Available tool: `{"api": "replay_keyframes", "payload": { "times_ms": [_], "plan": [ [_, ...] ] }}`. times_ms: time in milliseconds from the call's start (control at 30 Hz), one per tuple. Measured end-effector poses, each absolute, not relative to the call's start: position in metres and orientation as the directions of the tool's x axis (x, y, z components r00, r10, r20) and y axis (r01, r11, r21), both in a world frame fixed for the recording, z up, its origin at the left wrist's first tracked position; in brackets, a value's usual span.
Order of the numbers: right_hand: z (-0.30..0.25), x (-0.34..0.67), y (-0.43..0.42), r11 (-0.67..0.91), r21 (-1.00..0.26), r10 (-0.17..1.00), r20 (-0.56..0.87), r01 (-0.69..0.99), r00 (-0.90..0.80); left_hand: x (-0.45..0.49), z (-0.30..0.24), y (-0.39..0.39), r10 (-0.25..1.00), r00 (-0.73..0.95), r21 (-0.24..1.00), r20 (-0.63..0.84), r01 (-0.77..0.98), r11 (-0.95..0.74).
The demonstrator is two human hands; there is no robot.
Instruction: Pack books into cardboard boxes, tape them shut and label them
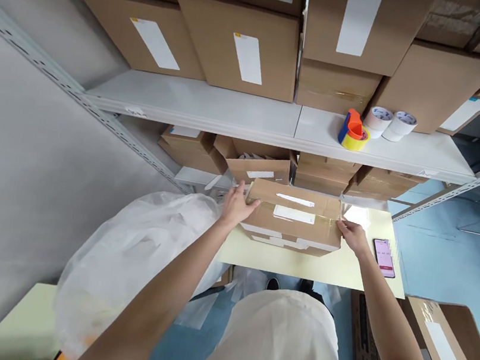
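Observation:
A closed cardboard box (299, 232) lies on the pale yellow table (240, 254), with clear tape along its top seam. White labels sit on top and white strips run along its near side. My left hand (237, 205) grips the box's left end, thumb over the top edge and fingers round the far side. At the right end, my right hand (352, 236) has its fingertips closed on the edge near the end of the tape. The undersides of the fingers are hidden.
A phone (384, 257) lies to the right on the table. The shelf (250, 109) ahead carries boxes, a tape dispenser (354, 131) and white tape rolls (393, 125). A big plastic bag (129, 254) bulges at left. An open carton (446, 340) stands low at right.

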State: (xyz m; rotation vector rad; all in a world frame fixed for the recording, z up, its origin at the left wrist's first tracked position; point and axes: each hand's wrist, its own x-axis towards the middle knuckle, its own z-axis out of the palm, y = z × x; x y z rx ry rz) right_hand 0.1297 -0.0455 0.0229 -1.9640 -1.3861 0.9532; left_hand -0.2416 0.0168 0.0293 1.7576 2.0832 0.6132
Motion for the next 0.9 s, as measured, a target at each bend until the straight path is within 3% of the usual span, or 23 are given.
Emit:
{"api": "replay_keyframes", "payload": {
  "times_ms": [167, 333, 467, 567, 700, 900],
  "plan": [
    [0.001, 0.128, -0.055, -0.284, -0.868, 0.959, -0.248, 0.407, 0.139, -0.194, 0.051, 0.011, 0.955, 0.122, 0.431, 0.272, 0.872, -0.234],
    [-0.040, 0.154, -0.053, -0.301, -0.891, 0.953, -0.269, 0.340, 0.140, -0.093, 0.063, 0.020, 0.866, 0.441, 0.465, 0.234, 0.732, -0.498],
    [-0.091, 0.213, -0.046, -0.391, -0.757, 0.916, -0.266, 0.523, 0.299, -0.010, 0.066, 0.039, 0.791, 0.609, 0.464, 0.053, 0.687, -0.560],
    [-0.128, 0.253, -0.038, -0.490, -0.637, 0.861, -0.247, 0.595, 0.445, 0.043, 0.062, 0.059, 0.726, 0.663, 0.399, -0.184, 0.725, -0.561],
    [-0.163, 0.272, -0.023, -0.535, -0.572, 0.832, -0.228, 0.622, 0.506, 0.091, 0.040, 0.081, 0.588, 0.617, 0.280, -0.522, 0.776, -0.565],
    [-0.180, 0.262, -0.010, -0.544, -0.496, 0.832, -0.214, 0.677, 0.512, 0.103, 0.007, 0.082, 0.513, 0.499, 0.253, -0.699, 0.843, -0.475]
  ]
}}
